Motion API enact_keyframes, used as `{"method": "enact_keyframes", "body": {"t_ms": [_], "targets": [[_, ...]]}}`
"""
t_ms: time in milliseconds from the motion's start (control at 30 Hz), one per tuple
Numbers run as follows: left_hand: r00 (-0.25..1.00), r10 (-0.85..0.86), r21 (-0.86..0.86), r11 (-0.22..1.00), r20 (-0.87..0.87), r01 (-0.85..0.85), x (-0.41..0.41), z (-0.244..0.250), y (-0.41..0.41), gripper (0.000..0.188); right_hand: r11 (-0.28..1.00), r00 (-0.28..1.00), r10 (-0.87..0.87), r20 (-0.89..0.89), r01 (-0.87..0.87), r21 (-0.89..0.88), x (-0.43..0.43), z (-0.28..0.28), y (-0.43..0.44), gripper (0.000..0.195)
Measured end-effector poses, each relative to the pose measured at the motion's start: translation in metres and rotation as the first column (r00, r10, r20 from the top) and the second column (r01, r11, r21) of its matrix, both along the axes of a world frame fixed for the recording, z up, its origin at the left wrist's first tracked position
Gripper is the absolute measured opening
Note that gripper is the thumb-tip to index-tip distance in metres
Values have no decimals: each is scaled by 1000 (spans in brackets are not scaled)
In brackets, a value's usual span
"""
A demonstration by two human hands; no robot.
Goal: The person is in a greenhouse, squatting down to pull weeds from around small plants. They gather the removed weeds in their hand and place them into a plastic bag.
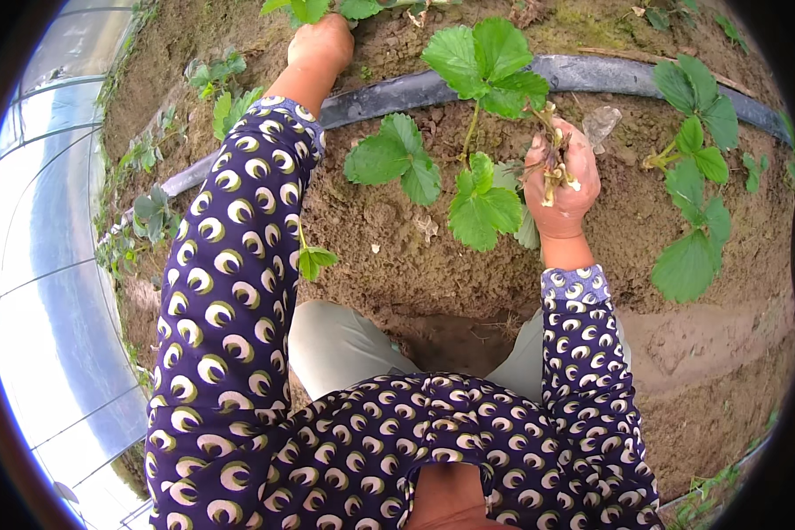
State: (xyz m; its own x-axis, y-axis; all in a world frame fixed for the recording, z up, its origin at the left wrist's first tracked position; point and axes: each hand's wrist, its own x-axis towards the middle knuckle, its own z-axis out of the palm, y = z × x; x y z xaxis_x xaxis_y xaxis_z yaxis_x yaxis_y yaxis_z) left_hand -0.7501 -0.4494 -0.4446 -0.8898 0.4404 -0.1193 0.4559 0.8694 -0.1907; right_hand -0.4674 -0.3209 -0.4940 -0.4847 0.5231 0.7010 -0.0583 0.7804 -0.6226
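Observation:
My left hand (322, 45) reaches to the far side of the soil bed, against the green leaves of a strawberry plant (310, 9) at the top edge; its fingers are mostly hidden under the leaves and what they grip cannot be seen. My right hand (570, 175) is closed around a small bunch of withered brown stalks (555, 159), palm side up. Just left of it stands a strawberry plant (480, 205) with broad green leaves, and its upper leaves (487, 63) reach over the hose. One leaf lies partly behind my right wrist.
A flat grey irrigation hose (397, 98) crosses the bed beyond my right hand and passes under my left forearm. More strawberry plants grow at the right (692, 262) and left (151, 212). A scrap of clear plastic film (601, 126) lies by my right fingers. Greenhouse film (53, 265) rises at the left.

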Motion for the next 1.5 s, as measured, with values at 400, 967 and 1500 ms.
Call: {"method": "enact_keyframes", "body": {"t_ms": [400,967,1500], "targets": [[855,25,379,889,518,-256,-11,0,-18,21,999,999,-9,51,11,-44,1,3,-2,21],[990,-137,-159,977,32,140,-54,1,-12,36,994,997,43,-60,-37,99,-5,1,-3,30],[897,-371,135,902,-240,409,-16,22,-28,34,995,998,52,40,-55,88,-2,5,-4,31]]}}
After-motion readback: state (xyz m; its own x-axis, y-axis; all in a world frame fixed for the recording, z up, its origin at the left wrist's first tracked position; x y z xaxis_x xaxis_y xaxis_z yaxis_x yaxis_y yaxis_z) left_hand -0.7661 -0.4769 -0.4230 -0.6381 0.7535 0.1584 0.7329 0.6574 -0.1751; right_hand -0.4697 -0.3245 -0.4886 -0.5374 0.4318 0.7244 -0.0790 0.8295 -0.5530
